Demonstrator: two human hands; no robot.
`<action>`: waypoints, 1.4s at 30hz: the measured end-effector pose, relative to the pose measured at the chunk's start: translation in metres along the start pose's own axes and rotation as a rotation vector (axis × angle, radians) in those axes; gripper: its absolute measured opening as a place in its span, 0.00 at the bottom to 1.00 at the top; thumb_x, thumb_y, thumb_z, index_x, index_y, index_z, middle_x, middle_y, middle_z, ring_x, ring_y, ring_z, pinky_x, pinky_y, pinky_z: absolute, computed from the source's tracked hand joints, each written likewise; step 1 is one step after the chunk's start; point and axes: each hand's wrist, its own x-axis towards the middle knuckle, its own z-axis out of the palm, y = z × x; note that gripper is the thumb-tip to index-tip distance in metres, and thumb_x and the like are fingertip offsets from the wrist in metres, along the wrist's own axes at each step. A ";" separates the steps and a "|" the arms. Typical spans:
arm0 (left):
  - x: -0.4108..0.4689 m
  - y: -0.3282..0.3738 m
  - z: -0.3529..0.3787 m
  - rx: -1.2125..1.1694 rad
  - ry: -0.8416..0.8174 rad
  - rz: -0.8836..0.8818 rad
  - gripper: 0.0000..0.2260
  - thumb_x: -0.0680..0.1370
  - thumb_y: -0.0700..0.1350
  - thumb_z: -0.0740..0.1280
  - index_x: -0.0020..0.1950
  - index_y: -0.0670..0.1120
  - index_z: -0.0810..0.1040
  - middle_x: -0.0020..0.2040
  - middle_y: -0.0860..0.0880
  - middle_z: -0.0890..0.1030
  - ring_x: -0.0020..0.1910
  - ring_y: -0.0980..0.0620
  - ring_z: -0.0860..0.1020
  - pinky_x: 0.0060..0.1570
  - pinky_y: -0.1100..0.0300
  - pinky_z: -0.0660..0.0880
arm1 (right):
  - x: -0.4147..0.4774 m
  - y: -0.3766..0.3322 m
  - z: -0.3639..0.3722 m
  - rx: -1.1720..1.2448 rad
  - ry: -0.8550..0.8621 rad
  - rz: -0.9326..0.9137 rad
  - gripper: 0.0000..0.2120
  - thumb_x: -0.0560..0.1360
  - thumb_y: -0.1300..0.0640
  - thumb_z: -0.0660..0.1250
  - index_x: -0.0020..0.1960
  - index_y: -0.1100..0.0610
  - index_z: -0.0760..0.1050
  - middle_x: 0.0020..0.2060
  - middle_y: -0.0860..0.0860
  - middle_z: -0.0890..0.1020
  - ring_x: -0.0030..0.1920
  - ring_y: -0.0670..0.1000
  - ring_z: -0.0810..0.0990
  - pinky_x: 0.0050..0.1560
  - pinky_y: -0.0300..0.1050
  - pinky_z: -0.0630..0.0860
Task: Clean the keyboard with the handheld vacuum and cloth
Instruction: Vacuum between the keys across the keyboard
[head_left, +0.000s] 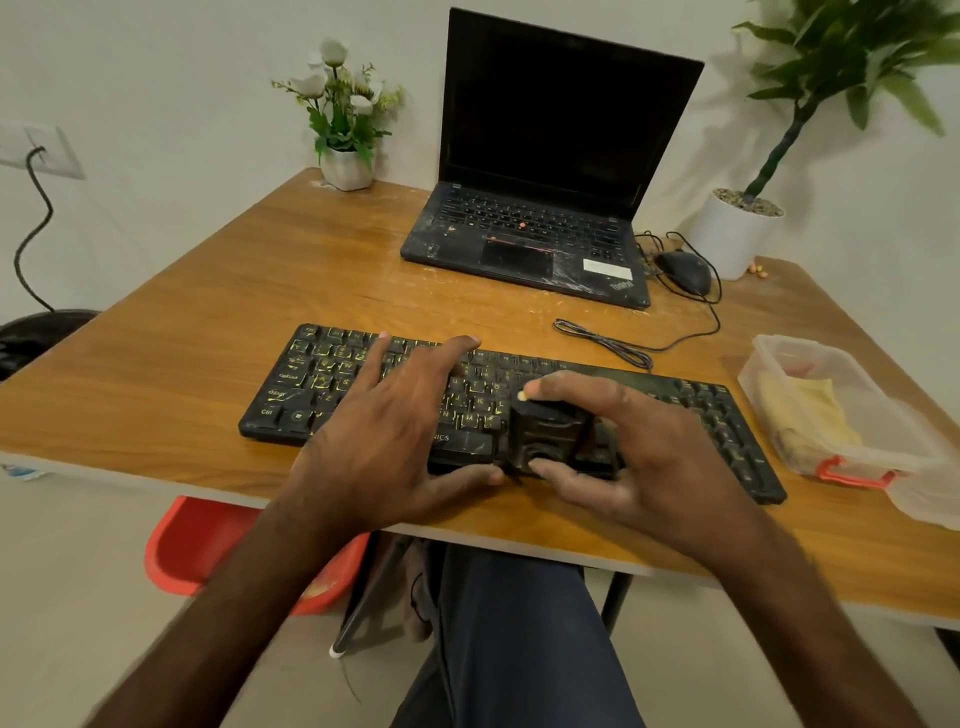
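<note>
A black keyboard (322, 379) with yellowish letters lies across the near part of the wooden table (208, 291). My left hand (400, 415) rests flat on its middle keys, fingers spread and straight, thumb at the front edge. My right hand (639, 447) grips a small black handheld vacuum (545, 436) between forefinger and thumb, held down on the keys just right of the space bar. A yellow cloth (800, 410) lies inside a clear plastic box (779, 353) at the right.
A dusty open laptop (524, 244) stands behind the keyboard, with a black mouse (685, 270) and its coiled cable (608, 343) to its right. Two potted plants (345, 156) (737, 228) stand at the back. A red chair (208, 545) sits under the table's left edge.
</note>
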 end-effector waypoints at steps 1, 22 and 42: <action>0.000 0.000 0.000 0.004 -0.003 0.008 0.47 0.75 0.76 0.55 0.80 0.42 0.52 0.69 0.45 0.73 0.67 0.50 0.74 0.77 0.39 0.53 | 0.006 -0.002 0.003 0.000 -0.012 -0.008 0.28 0.75 0.43 0.66 0.72 0.41 0.60 0.55 0.52 0.82 0.49 0.52 0.83 0.40 0.49 0.83; -0.001 0.000 0.000 -0.014 0.034 0.017 0.43 0.76 0.73 0.58 0.78 0.41 0.57 0.67 0.46 0.73 0.67 0.52 0.72 0.77 0.37 0.54 | 0.046 0.006 0.011 0.068 -0.073 0.023 0.29 0.75 0.44 0.68 0.71 0.42 0.58 0.55 0.49 0.81 0.45 0.48 0.82 0.39 0.43 0.82; -0.001 -0.001 0.001 -0.019 0.052 0.022 0.47 0.75 0.74 0.59 0.80 0.41 0.52 0.72 0.44 0.70 0.69 0.50 0.72 0.76 0.36 0.55 | 0.043 0.003 0.017 -0.121 -0.001 0.042 0.30 0.75 0.43 0.67 0.71 0.43 0.57 0.50 0.50 0.83 0.39 0.45 0.80 0.31 0.35 0.77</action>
